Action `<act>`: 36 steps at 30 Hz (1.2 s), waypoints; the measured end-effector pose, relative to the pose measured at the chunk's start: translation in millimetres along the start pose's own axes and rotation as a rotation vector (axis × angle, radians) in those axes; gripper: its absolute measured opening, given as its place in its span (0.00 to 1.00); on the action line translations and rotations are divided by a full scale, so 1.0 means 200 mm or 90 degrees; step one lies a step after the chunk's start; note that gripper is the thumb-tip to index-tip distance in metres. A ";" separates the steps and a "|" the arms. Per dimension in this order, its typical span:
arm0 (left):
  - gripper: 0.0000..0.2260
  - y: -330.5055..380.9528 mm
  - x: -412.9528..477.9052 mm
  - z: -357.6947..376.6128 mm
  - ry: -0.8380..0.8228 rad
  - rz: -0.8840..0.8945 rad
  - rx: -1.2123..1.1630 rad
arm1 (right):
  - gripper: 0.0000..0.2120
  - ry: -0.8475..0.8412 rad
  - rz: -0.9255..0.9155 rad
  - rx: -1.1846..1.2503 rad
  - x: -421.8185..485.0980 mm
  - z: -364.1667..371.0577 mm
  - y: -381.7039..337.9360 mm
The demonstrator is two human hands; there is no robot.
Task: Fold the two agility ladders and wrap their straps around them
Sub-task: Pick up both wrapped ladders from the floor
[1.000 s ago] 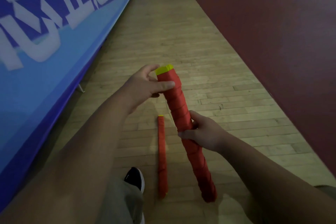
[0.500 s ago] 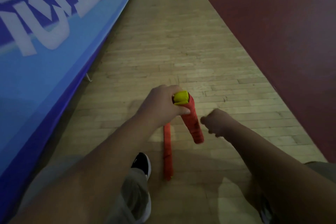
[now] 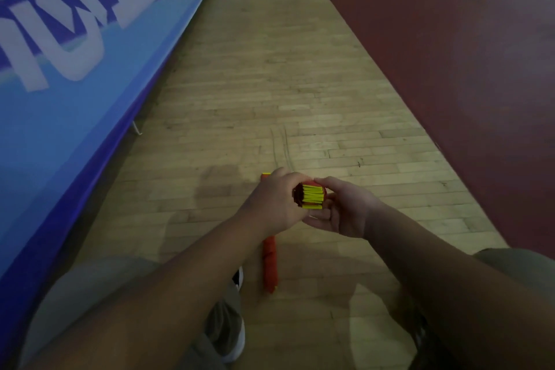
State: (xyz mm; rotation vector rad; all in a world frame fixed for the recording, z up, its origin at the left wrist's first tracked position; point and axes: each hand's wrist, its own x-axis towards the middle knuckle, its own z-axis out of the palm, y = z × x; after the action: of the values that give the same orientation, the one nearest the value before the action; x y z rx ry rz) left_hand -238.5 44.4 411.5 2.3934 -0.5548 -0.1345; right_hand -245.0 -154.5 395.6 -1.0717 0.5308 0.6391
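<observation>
I hold one folded agility ladder [image 3: 312, 197] end-on toward the camera, so only its yellow rung ends and red strap wrap show. My left hand [image 3: 274, 204] grips it from the left, fingers curled round the bundle. My right hand [image 3: 344, 210] cups it from the right and below, with the thumb over the top. A second folded ladder [image 3: 269, 263], wrapped in red strap, lies on the wooden floor beneath my left forearm, its far yellow tip peeking out beyond my left hand.
A blue banner wall [image 3: 69, 93] runs along the left. Dark red court flooring [image 3: 450, 54] borders the wooden strip [image 3: 255, 84] on the right. My shoe [image 3: 231, 336] and trouser legs are at the bottom.
The held ladder has tipped from upright and slanted to pointing end-on at the camera. My right hand let go of its middle, hung free for a moment, then came back to the top end.
</observation>
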 end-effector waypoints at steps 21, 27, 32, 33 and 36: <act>0.12 -0.33 0.02 0.15 -0.333 -0.351 0.002 | 0.20 0.182 0.023 -0.198 0.06 -0.33 0.22; 0.09 -0.65 0.12 0.36 -0.374 -0.554 -0.092 | 0.23 0.186 0.094 -0.244 0.30 -0.50 0.45; 0.10 -0.86 0.09 0.75 -0.336 -0.655 -0.075 | 0.20 0.192 0.143 -0.252 0.56 -0.56 0.46; 0.10 -0.89 0.08 0.83 -0.336 -0.660 -0.078 | 0.16 0.196 0.148 -0.254 0.60 -0.57 0.45; 0.15 -1.03 0.05 1.07 -0.338 -0.699 -0.071 | 0.20 0.192 0.157 -0.250 0.78 -0.62 0.48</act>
State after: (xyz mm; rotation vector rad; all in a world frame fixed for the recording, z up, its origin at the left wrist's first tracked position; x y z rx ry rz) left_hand -208.1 54.5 116.4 2.2683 0.5954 -1.2406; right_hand -213.7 -202.5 180.8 -1.4994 0.8297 0.8248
